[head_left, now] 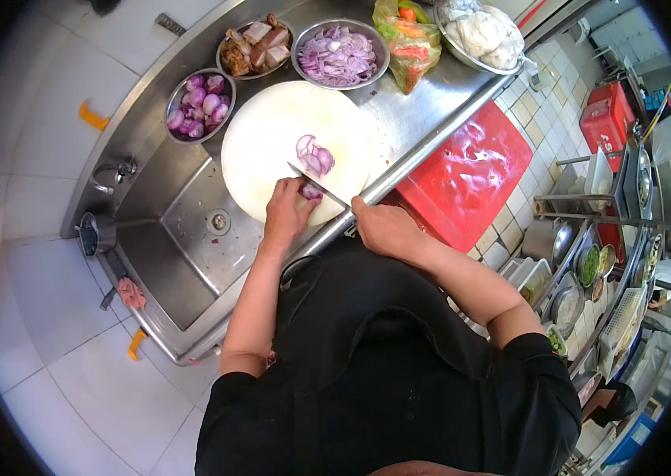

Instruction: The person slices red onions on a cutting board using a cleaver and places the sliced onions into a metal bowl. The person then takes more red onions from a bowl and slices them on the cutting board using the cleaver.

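Note:
On a round white cutting board [260, 127], my left hand [286, 213] presses its fingers round a piece of red onion [311, 192]. My right hand [383, 228] grips a knife [321, 188], its handle mostly hidden in the fist. The blade lies across the board against the onion, close to my left fingertips. Just beyond the blade sits a small heap of onion slices [316, 157]. Peeled whole onions fill a metal bowl [170, 127] at the board's upper left. Another metal bowl [299, 70] behind the board holds many sliced onions.
A sink [185, 230] with a faucet [113, 170] lies left of the board. At the back stand a bowl of meat chunks [260, 47], a bag of vegetables [408, 47] and a bowl of pale food [485, 36]. A red lid [470, 178] is beyond the counter's right edge, near shelving [613, 218].

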`<state>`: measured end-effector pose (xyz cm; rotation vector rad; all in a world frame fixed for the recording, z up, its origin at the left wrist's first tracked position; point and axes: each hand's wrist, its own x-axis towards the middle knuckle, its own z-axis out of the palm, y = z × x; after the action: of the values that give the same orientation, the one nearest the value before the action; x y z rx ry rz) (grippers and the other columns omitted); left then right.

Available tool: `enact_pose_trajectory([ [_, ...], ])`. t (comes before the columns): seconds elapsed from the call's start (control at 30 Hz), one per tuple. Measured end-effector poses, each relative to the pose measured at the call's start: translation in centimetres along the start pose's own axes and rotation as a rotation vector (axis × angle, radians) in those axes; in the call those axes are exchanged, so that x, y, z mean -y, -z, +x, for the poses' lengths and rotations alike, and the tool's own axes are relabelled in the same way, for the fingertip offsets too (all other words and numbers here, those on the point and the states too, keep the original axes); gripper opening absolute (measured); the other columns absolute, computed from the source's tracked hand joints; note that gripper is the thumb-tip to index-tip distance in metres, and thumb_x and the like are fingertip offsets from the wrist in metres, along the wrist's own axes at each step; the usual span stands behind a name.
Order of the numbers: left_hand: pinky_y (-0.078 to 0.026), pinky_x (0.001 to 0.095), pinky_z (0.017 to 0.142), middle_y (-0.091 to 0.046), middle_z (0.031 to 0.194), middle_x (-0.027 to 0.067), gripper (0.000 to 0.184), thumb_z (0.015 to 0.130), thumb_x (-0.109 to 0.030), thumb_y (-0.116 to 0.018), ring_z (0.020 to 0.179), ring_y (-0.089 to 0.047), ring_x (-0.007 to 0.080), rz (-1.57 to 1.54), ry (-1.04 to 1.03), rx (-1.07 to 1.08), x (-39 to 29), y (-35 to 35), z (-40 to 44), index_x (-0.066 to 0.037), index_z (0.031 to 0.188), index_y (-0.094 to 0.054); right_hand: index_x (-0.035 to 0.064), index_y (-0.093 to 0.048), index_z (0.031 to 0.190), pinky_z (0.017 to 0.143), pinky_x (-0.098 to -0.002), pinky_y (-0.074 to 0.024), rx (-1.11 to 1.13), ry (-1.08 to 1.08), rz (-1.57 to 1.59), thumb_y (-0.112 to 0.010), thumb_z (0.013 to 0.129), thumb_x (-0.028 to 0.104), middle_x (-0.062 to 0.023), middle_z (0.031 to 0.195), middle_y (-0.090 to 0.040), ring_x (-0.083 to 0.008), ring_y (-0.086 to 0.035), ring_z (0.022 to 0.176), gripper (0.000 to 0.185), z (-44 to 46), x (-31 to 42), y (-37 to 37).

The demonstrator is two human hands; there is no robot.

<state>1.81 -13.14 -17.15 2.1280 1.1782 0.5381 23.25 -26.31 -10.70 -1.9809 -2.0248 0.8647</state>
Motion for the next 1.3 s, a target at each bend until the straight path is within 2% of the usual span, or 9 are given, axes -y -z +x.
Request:
enact_pose_trajectory([
  [0.23, -0.056, 0.0464, 0.099, -0.067, 0.130, 0.0178, 0.050, 0.087, -0.016, -0.088, 0.117, -0.068, 0.0397, -0.011, -0.007, 0.059, 0.4, 0.8, 0.0, -0.004, 0.130, -0.066, -0.0056, -0.051, 0.119, 0.065, -0.0618, -0.0551, 0.008, -0.026, -0.049, -0.052, 0.103, 0.013, -0.0261, 0.077, -0.071, -0.0475, -0.072, 0.071, 0.025, 0.7, 1.2, 1.5],
  [0.47, -0.057, 0.0456, 0.098, -0.069, 0.124, 0.0192, 0.046, 0.087, -0.015, -0.088, 0.113, -0.070, 0.0384, -0.036, -0.028, 0.010, 0.3, 0.8, -0.2, -0.001, 0.126, -0.067, -0.0048, -0.051, 0.121, 0.067, -0.0622, -0.0552, 0.025, -0.036, -0.036, -0.052, 0.103, 0.014, -0.0256, 0.077, -0.072, -0.0480, -0.072, 0.074, 0.026, 1.2, 0.7, -0.3],
  [0.57, -0.057, 0.0463, 0.096, -0.067, 0.126, 0.0170, 0.047, 0.087, -0.013, -0.087, 0.114, -0.069, 0.0400, -0.027, -0.023, 0.028, 0.6, 0.6, -0.1, -0.005, 0.128, -0.066, -0.0039, -0.050, 0.120, 0.068, -0.0621, -0.0553, 0.031, -0.034, -0.069, -0.052, 0.104, 0.014, -0.0263, 0.078, -0.072, -0.0487, -0.072, 0.076, 0.024, 0.9, 1.9, 1.5],
  [0.63, -0.057, 0.0456, 0.095, -0.069, 0.120, 0.0182, 0.045, 0.086, -0.014, -0.089, 0.111, -0.070, 0.0382, -0.019, 0.004, -0.002, 0.5, 0.5, -0.3, -0.001, 0.123, -0.068, -0.0033, -0.049, 0.119, 0.067, -0.0625, -0.0551, -0.007, -0.005, -0.003, -0.052, 0.104, 0.015, -0.0266, 0.078, -0.071, -0.0494, -0.072, 0.075, 0.023, 0.4, 2.2, 1.4],
  [0.73, -0.057, 0.0462, 0.095, -0.067, 0.124, 0.0170, 0.046, 0.086, -0.013, -0.087, 0.112, -0.069, 0.0389, -0.046, -0.037, -0.006, 1.1, 0.2, -0.4, -0.005, 0.127, -0.067, -0.0029, -0.048, 0.118, 0.067, -0.0632, -0.0547, 0.032, -0.055, -0.010, -0.052, 0.105, 0.015, -0.0271, 0.078, -0.071, -0.0499, -0.072, 0.075, 0.022, 0.8, 1.2, -0.5],
  [1.07, -0.057, 0.0465, 0.096, -0.067, 0.125, 0.0188, 0.041, 0.089, -0.010, -0.084, 0.114, -0.069, 0.0401, -0.048, -0.022, 0.006, 1.5, 0.2, -0.5, -0.004, 0.126, -0.067, -0.0029, -0.048, 0.118, 0.067, -0.0629, -0.0546, 0.059, -0.042, -0.022, -0.053, 0.104, 0.016, -0.0282, 0.080, -0.071, -0.0488, -0.072, 0.076, 0.023, 0.9, 1.1, 0.1],
  [1.17, -0.057, 0.0466, 0.096, -0.067, 0.126, 0.0191, 0.042, 0.089, -0.010, -0.084, 0.114, -0.069, 0.0412, -0.091, -0.003, -0.009, 1.6, -0.1, -0.6, -0.004, 0.127, -0.066, -0.0032, -0.048, 0.119, 0.069, -0.0633, -0.0546, 0.038, -0.040, -0.040, -0.054, 0.104, 0.016, -0.0288, 0.081, -0.071, -0.0489, -0.072, 0.078, 0.025, 1.0, 2.0, 0.6],
  [1.23, -0.057, 0.0464, 0.096, -0.067, 0.126, 0.0189, 0.042, 0.089, -0.010, -0.084, 0.115, -0.069, 0.0410, -0.075, -0.014, -0.006, 1.6, -0.1, -1.0, -0.004, 0.127, -0.066, -0.0037, -0.050, 0.120, 0.078, -0.0624, -0.0575, 0.103, -0.105, -0.021, -0.052, 0.103, 0.013, -0.0307, 0.089, -0.074, -0.0501, -0.075, 0.088, 0.024, 1.0, 2.0, 0.3],
  [1.3, -0.057, 0.0463, 0.096, -0.067, 0.126, 0.0186, 0.042, 0.089, -0.010, -0.084, 0.115, -0.069, 0.0408, -0.050, -0.043, -0.018, 1.5, 0.2, -0.4, -0.003, 0.127, -0.066, -0.0035, -0.050, 0.120, 0.079, -0.0625, -0.0573, 0.109, -0.117, -0.027, -0.052, 0.103, 0.014, -0.0305, 0.090, -0.074, -0.0498, -0.075, 0.088, 0.024, 1.3, 1.8, 0.2],
])
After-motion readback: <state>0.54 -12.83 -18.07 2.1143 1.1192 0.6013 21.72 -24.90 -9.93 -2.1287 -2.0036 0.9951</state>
